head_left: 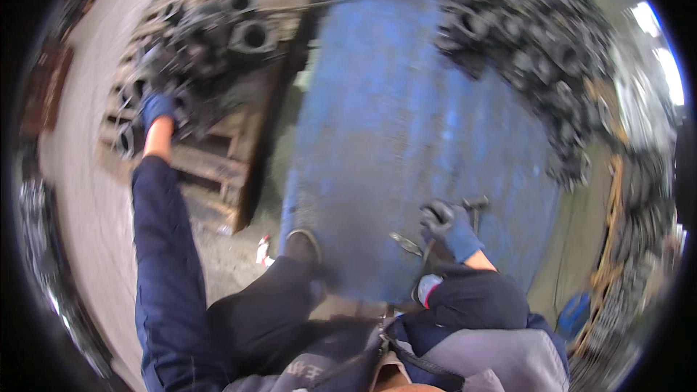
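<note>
My left arm is stretched out to the far left. My left hand (pixel 158 107), in a blue glove, touches a heap of dark ring-shaped metal parts (pixel 192 47) on a wooden pallet (pixel 210 163). Its fingers are blurred and hidden among the parts. Close to my body, my right hand (pixel 449 229), gloved in blue and dark grey, is closed over the blue surface (pixel 377 152); what it grips, if anything, is hidden. A hammer (pixel 475 205) shows its head just beyond that hand. Left of the hand lies a small silver metal tool (pixel 405 243).
More dark metal parts (pixel 523 43) are heaped along the far right of the blue surface. A long thin rod (pixel 348 0) crosses its far end. On the floor beside my shoe (pixel 302 247) lies a red-and-white item (pixel 263 249). A blue object (pixel 573 314) is at lower right.
</note>
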`<state>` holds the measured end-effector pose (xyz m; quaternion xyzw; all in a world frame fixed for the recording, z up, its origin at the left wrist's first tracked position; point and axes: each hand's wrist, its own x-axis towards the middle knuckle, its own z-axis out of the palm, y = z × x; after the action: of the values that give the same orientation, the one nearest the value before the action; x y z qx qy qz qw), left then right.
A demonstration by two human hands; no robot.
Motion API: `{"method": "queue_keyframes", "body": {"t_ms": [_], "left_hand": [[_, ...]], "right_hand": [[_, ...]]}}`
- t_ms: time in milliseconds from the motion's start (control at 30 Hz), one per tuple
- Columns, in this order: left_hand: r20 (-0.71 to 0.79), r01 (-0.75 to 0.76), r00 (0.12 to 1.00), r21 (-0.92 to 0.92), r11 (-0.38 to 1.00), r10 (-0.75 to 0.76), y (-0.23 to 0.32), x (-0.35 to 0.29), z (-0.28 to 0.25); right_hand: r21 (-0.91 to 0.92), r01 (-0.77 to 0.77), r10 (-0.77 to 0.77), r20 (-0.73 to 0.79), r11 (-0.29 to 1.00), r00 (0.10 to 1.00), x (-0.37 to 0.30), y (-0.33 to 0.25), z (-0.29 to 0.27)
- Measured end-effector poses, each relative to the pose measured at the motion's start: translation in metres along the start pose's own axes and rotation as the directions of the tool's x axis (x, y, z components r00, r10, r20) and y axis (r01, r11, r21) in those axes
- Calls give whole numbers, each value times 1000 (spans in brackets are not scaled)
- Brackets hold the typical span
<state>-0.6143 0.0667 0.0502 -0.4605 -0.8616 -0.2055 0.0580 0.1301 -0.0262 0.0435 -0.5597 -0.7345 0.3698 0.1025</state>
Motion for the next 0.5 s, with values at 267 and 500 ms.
{"method": "queue_keyframes", "body": {"t_ms": [267, 500], "left_hand": [[26, 49, 998, 402, 914, -65, -17, -10, 5], [-9, -94, 994, 395, 914, 106, -7, -18, -25]], "right_hand": [[15, -137, 137, -24, 990, 990, -17, 63, 4], [205, -209, 283, -468, 956, 837, 12, 135, -70]]}}
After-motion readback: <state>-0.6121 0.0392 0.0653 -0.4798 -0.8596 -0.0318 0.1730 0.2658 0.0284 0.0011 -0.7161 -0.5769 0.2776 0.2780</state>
